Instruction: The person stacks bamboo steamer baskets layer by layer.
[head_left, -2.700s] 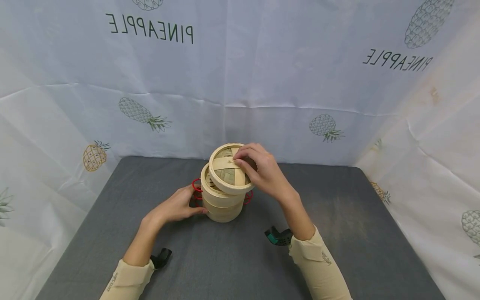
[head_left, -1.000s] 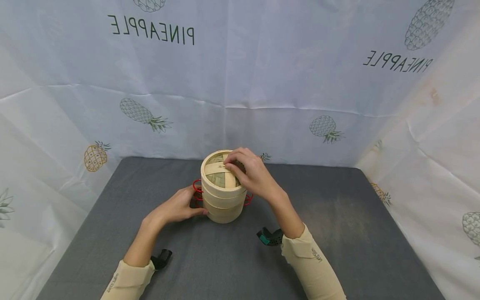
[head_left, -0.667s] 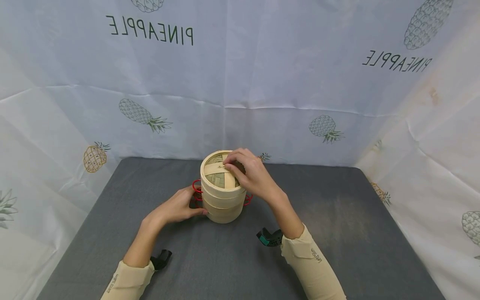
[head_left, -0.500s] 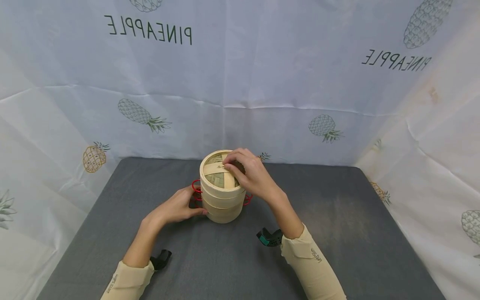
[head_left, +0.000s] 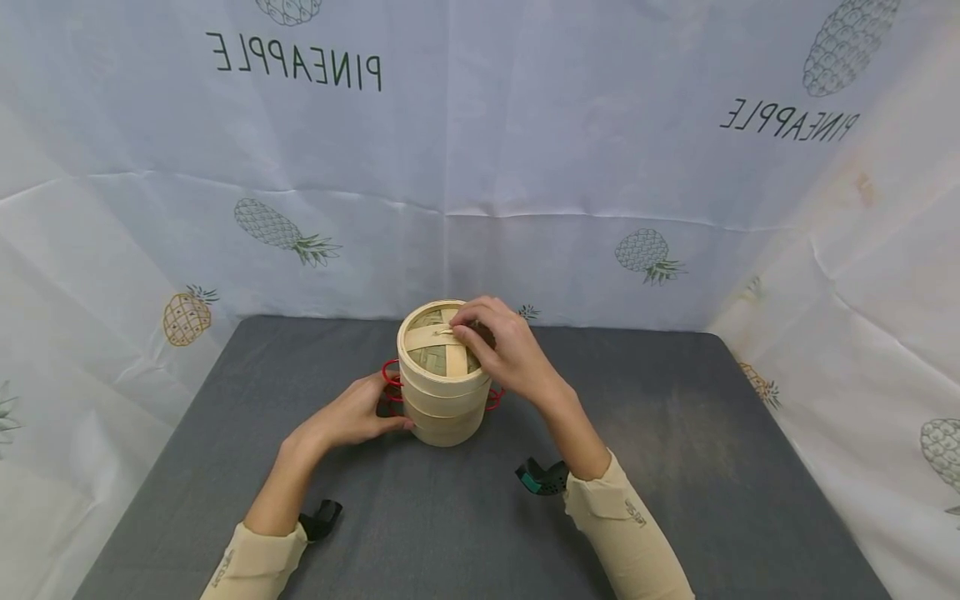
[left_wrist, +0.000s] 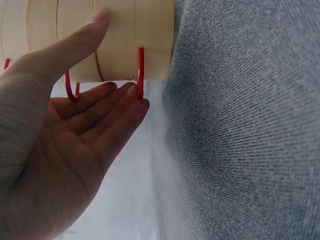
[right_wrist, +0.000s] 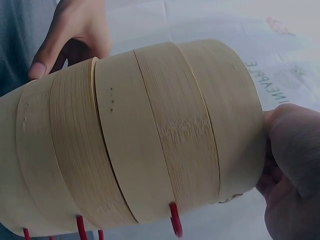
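A round two-tier bamboo steamer (head_left: 444,427) with red side handles (head_left: 389,374) stands upright on the dark table. Its woven lid (head_left: 429,361) sits level on the upper tier. At the top, my right hand (head_left: 513,346) pinches the small loop in the middle of the lid with thumb and fingertips. My left hand (head_left: 354,414) holds the steamer's left side, low down. In the left wrist view the thumb (left_wrist: 75,47) lies along the bamboo wall, while the fingers (left_wrist: 107,117) reach behind the red handles. The right wrist view shows the seam between lid (right_wrist: 227,125) and upper tier.
Dark grey cloth covers the table (head_left: 675,467). A white curtain (head_left: 540,150) printed with pineapples rises right behind the table's far edge and along both sides. Black wrist devices (head_left: 542,477) sit under both forearms.
The lid was tilted and shifted to the right over the upper tier; my right hand has brought it left and down onto the rim. The left hand has stayed in place.
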